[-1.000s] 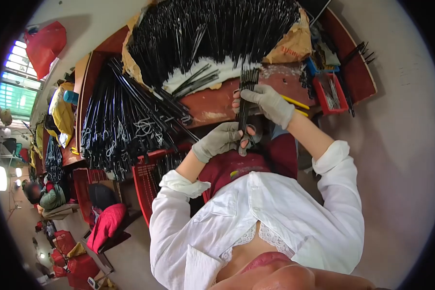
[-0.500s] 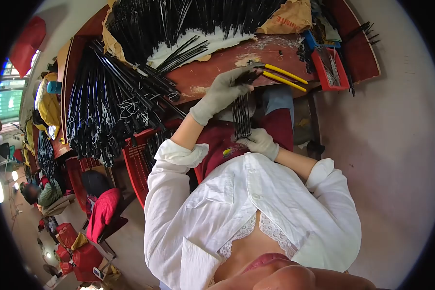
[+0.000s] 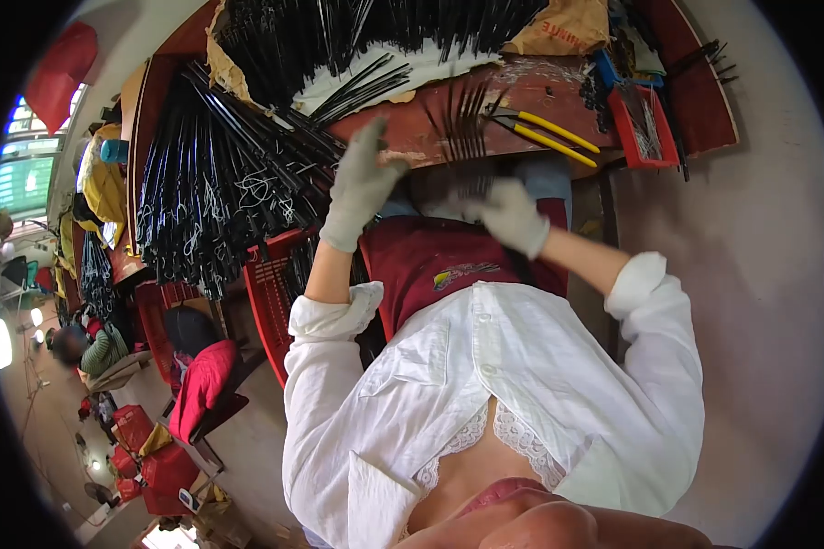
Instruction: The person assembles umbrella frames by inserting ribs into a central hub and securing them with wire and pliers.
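Observation:
My left hand (image 3: 362, 188), in a pale work glove, is raised over the table's front edge. Its thumb stands away from the fingers, and nothing is in it. My right hand (image 3: 513, 215), gloved too and smeared by motion, grips a bundle of thin black umbrella ribs (image 3: 465, 133) at its lower end. The ribs fan out upward in front of the table edge. Just right of their upper part lie yellow-handled pliers (image 3: 554, 137) on the red table (image 3: 412, 125). Left of my left hand, a big heap of black umbrella ribs (image 3: 220, 183) with white threads hangs over the edge.
More black rods (image 3: 375, 32) lie on brown paper at the back. A red bin (image 3: 644, 128) with thin metal pieces stands at right. Below the heap is a red plastic crate (image 3: 270, 293). A co-worker (image 3: 101, 348) sits far left, beyond a chair with red cloth (image 3: 201, 389).
My left hand has let go of the rib bundle's upper end and moved left, opening. My right hand has lifted the bundle up and forward, and the ribs have spread.

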`<move>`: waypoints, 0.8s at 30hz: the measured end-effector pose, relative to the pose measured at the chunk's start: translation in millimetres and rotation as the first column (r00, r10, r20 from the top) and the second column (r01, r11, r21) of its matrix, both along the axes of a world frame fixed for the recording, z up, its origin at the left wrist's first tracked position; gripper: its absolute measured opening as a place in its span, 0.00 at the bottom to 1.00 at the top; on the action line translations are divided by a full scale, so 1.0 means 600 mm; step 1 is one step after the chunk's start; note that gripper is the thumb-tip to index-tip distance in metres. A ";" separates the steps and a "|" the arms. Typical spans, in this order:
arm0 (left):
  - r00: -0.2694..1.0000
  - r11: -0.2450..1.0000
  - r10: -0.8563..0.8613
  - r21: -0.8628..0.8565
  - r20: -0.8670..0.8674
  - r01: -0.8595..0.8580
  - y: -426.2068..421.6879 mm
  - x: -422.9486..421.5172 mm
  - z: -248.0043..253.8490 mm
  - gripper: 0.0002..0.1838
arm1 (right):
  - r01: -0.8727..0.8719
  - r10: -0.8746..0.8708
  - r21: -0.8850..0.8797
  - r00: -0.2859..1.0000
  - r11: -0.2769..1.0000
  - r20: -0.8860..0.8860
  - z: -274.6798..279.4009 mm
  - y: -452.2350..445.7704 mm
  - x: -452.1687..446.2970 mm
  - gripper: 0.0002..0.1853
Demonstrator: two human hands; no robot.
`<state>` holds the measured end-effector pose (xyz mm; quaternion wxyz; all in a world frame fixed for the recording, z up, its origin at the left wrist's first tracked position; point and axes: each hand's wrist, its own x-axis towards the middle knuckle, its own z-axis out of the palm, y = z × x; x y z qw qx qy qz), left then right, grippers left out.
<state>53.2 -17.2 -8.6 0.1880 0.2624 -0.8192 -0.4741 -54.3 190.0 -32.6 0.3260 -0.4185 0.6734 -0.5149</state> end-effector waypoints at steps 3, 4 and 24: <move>0.969 0.970 -0.244 0.025 0.035 0.243 0.030 -0.006 0.003 0.37 | -0.237 0.254 0.162 0.963 0.958 -0.094 -0.072 0.076 0.056 0.12; 0.969 0.970 -0.243 0.035 0.039 0.241 0.034 -0.020 -0.002 0.37 | -0.239 0.256 0.168 0.963 0.956 -0.085 -0.073 0.076 0.058 0.12; 0.877 0.710 -0.123 0.576 -0.465 0.405 0.106 -0.066 -0.031 0.08 | -0.131 0.301 0.504 0.914 0.854 -0.272 -0.021 0.093 0.056 0.17</move>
